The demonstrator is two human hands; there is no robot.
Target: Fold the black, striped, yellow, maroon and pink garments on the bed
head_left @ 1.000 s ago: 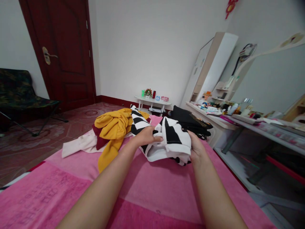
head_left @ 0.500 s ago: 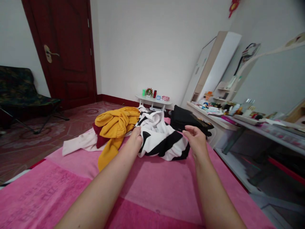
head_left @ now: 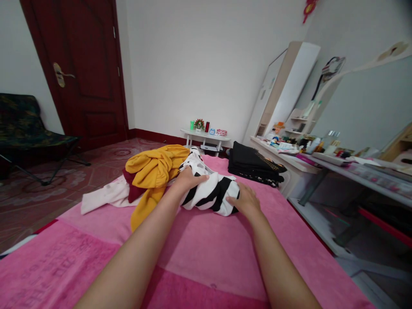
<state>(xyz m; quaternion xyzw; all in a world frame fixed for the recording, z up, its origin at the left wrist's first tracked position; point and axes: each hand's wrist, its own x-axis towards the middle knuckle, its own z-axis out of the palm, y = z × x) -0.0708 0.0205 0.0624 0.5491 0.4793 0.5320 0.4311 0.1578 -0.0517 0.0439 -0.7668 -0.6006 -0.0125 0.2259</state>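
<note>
A black-and-white striped garment lies bunched on the pink bedspread in front of me. My left hand is at its left end, thumb stretched over the white cloth and the other fingers mostly hidden. At the right end, my right hand clasps the bundle, its thumb pressed on the front and fingers curled round the side. A white cloth with dark spots sits just behind the stripes. Left of it are a mustard-yellow garment, a dark red one and a pale pink one.
Folded black clothes are stacked at the bed's far right. A cluttered dressing table runs along the right side. Beyond the bed stands a small white table. A folding chair is at the left, near a dark red door.
My right hand has moved left onto the striped garment, which is now more compact and lower. My left hand's thumb now lies across it. The view has shifted slightly.
</note>
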